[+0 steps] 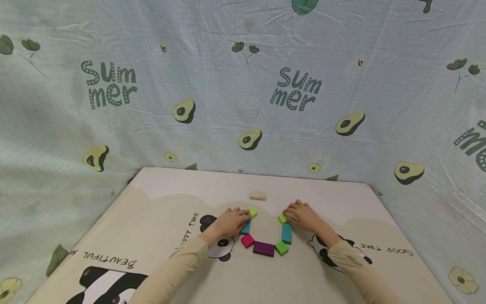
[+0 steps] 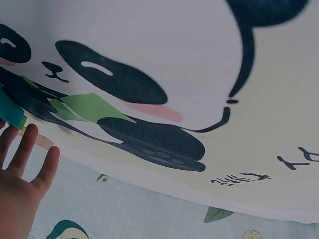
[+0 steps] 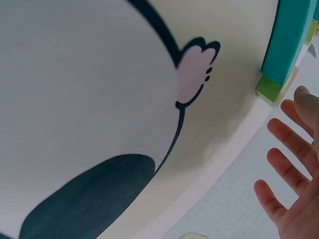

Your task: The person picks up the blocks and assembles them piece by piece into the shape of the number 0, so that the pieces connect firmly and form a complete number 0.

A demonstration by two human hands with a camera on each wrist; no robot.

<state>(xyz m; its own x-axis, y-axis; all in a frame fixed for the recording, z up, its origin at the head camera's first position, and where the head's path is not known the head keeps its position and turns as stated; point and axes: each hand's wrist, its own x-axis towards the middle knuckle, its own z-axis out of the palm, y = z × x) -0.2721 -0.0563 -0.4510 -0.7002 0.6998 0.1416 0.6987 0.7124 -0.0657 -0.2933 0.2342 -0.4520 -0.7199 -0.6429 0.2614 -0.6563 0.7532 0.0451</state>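
Observation:
Small coloured wooden blocks form a U on the table in the head view. My left hand [image 1: 229, 222] reaches from the left, its fingertips at a lime block [image 1: 253, 213] and over part of a teal block [image 1: 245, 227]. Its thumb is hidden; the left wrist view shows straight, spread fingers [image 2: 44, 169] beside the teal block [image 2: 10, 105]. On the other side my right hand [image 1: 305, 217] has its fingertips at a second lime block [image 1: 282, 218], just beyond another teal block [image 1: 286, 233]. Its fingers [image 3: 290, 172] look loosely spread in the right wrist view.
A red block [image 1: 247, 240], a purple block [image 1: 263, 249] and a green block [image 1: 282, 248] make the near side of the U. Behind lies a plain wooden block [image 1: 258, 196]. The panda-printed tabletop [image 1: 159, 219] ends at a hanging patterned cloth [image 1: 212, 84].

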